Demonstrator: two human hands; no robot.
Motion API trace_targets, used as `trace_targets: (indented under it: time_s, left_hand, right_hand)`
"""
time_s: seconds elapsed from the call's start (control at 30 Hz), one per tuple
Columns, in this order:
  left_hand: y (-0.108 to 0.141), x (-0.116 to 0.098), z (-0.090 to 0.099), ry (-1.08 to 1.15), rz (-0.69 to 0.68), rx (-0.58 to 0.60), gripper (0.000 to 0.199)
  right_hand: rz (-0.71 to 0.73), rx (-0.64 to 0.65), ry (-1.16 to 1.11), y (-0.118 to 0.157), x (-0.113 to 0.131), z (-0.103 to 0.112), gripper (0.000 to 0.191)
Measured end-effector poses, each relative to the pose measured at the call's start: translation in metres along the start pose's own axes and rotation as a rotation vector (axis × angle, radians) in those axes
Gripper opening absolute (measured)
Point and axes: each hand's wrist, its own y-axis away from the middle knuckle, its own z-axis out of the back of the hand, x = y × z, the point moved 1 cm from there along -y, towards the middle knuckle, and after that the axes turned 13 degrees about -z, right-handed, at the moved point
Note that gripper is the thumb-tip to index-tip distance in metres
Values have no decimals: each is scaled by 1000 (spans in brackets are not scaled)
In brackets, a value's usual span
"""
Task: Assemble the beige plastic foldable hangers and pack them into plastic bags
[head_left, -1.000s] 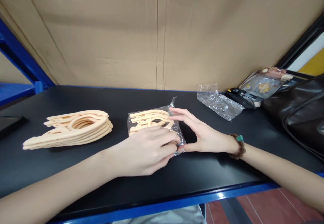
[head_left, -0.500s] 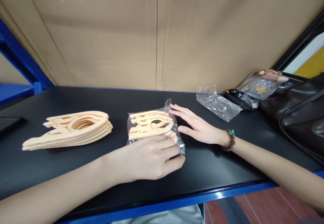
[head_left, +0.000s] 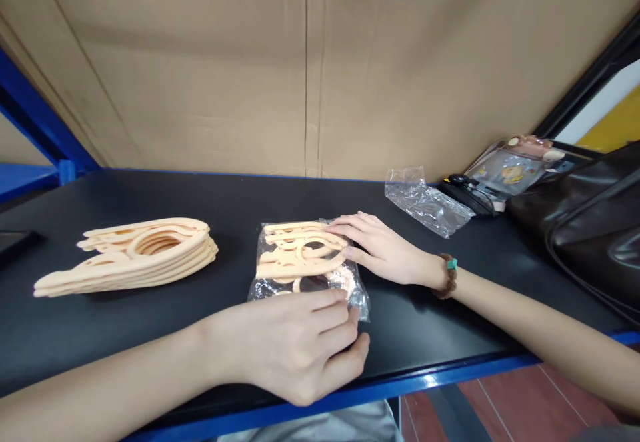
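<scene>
A clear plastic bag (head_left: 361, 309) lies flat on the black table, with cream folding hangers (head_left: 290, 266) inside it. My right hand (head_left: 387, 249) rests on the bag's upper right corner, fingers stretched out. At the bag's near edge is my left hand (head_left: 300, 342), its fingers bent and close together; whether they pinch the plastic is hidden under the hand. To the left stands a stack of several cream hangers (head_left: 170, 259), touched by neither hand.
Another clear bag (head_left: 430, 205) lies at the back right, beside a black cable (head_left: 470, 195) and a printed pouch (head_left: 510, 172). A dark leather bag (head_left: 590, 215) sits far right. A dark flat object (head_left: 15, 245) is at the left edge. Cardboard (head_left: 225, 82) stands behind.
My left hand has moved nearer the table's front edge, uncovering more of the bagged hangers. My right hand has shifted left onto the bag, whose upper right corner now lies flatter.
</scene>
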Motion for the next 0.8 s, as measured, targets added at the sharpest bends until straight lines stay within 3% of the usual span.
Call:
trace_targets:
  time_s: [0.43,0.63,0.7,0.8]
  left_hand:
    - [0,5,0,17,62,122,35]
    - [0,9,1,-63,96,118,34]
    - [5,18,-5,-161,230,162,36]
    - [22,38,-21,-268,606,352,43]
  right_hand:
    - [-45,44,-54,-4,-4,-7,44]
    - [-96,38,-40,-3,-7,-8,52]
    - [-118,-26,-41,-2,-9,-8,56]
    - [-141,-187,-46,0,-9,-5,53]
